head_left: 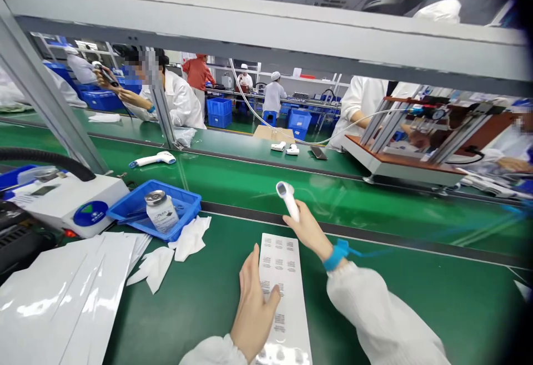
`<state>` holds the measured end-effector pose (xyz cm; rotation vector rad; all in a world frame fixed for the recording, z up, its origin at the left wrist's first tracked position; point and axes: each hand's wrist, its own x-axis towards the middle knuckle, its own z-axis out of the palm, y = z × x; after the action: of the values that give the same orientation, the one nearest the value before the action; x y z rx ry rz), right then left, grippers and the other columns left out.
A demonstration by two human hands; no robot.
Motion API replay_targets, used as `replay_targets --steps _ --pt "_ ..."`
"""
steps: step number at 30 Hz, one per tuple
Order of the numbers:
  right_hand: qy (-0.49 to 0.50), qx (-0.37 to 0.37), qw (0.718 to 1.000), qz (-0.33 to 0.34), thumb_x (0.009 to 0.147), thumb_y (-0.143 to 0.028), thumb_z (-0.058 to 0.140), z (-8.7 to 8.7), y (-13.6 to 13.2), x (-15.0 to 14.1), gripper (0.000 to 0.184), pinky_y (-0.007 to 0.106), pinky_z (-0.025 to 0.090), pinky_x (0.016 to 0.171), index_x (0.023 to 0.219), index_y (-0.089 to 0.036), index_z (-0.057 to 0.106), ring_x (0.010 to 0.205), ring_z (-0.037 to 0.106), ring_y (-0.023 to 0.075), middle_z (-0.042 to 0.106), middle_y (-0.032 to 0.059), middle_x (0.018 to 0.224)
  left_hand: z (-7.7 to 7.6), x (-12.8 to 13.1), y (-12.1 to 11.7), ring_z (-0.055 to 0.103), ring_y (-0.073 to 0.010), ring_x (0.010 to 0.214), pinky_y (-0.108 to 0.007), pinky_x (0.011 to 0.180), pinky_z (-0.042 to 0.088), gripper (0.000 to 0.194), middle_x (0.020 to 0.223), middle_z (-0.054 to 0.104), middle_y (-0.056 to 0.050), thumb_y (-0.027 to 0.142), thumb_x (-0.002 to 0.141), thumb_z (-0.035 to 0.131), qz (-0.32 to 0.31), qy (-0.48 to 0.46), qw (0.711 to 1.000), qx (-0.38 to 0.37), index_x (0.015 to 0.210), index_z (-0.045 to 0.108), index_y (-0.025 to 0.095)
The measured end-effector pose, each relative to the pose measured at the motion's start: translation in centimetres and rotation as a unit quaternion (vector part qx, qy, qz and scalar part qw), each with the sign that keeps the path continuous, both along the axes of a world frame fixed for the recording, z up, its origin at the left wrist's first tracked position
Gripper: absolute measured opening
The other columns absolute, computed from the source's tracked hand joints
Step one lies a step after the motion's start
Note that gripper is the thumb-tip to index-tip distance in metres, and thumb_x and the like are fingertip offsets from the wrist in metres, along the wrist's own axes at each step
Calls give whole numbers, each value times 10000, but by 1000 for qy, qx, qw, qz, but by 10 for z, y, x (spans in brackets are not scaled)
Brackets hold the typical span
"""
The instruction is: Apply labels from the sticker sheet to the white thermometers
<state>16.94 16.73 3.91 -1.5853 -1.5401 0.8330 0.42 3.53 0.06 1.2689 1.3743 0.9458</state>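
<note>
A white handheld thermometer (pixel 288 198) is gripped by its handle in my right hand (pixel 310 229), held up over the near edge of the green belt. Its small grey screen faces me. My left hand (pixel 254 304) is over the left side of a long white label sheet (pixel 293 298), fingers stretched out and thumb across the printing. Several small printed labels show on the sheet; some are hidden by the hand. I cannot tell whether the hand presses on the sheet. A blue wrist strap (pixel 336 255) circles my right wrist.
At left, a blue tray (pixel 194 204) holds a jar (pixel 161 209), beside crumpled white wipes (pixel 189 240), glossy white sheets (pixel 62 293) and a white machine (pixel 79 198). Another thermometer (pixel 154 158) lies across the belt (pixel 233 179). A fixture (pixel 408 154) and co-workers are beyond; a metal frame crosses overhead.
</note>
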Motion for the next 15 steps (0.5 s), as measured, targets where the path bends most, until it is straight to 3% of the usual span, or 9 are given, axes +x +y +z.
replay_targets --steps 2,4,6,9,11,15 --pt "3 22 999 -32 683 -312 705 0 25 6 646 482 287 1113 1274 -135 513 1321 410 352 531 171 1307 -3 5 -4 153 -282 1473 -503 1182 208 776 1590 129 -116 237 905 455 -18 -7 1000 2 1549 22 245" --pt "12 26 998 -49 669 -347 724 -9 26 11 702 477 221 1160 1300 -125 511 1390 322 367 459 192 1394 -4 7 -7 179 -272 1473 -478 1186 220 792 1598 127 -112 225 903 460 -25 -20 999 -6 1550 3 245" --pt "28 14 998 -58 704 -435 699 -27 5 14 741 467 237 1168 1345 -130 484 1404 324 354 415 192 1445 -5 7 -8 158 -255 1486 -452 1195 211 794 1612 111 -101 227 905 454 -17 -28 999 -12 1554 -4 242" --pt "53 -29 996 -70 770 -579 612 -59 -52 15 807 463 268 1171 1415 -137 415 1424 326 337 352 188 1517 -6 11 -9 123 -241 1499 -433 1207 185 775 1626 99 -120 231 912 420 -12 -22 1000 -6 1560 -2 182" --pt "83 -55 993 -64 788 -596 601 -73 -87 12 795 445 277 1179 1436 -183 398 1436 319 306 346 139 1545 -7 18 -11 91 -252 1505 -443 1216 147 772 1627 117 -142 214 891 429 -25 4 1000 8 1560 53 127" --pt "206 -86 970 -92 763 -517 683 -72 -117 4 754 427 355 1151 1410 -229 425 1410 379 287 415 93 1518 -10 35 -17 -23 -303 1510 -503 1211 89 799 1637 85 -134 159 803 501 -41 48 998 25 1544 206 118"
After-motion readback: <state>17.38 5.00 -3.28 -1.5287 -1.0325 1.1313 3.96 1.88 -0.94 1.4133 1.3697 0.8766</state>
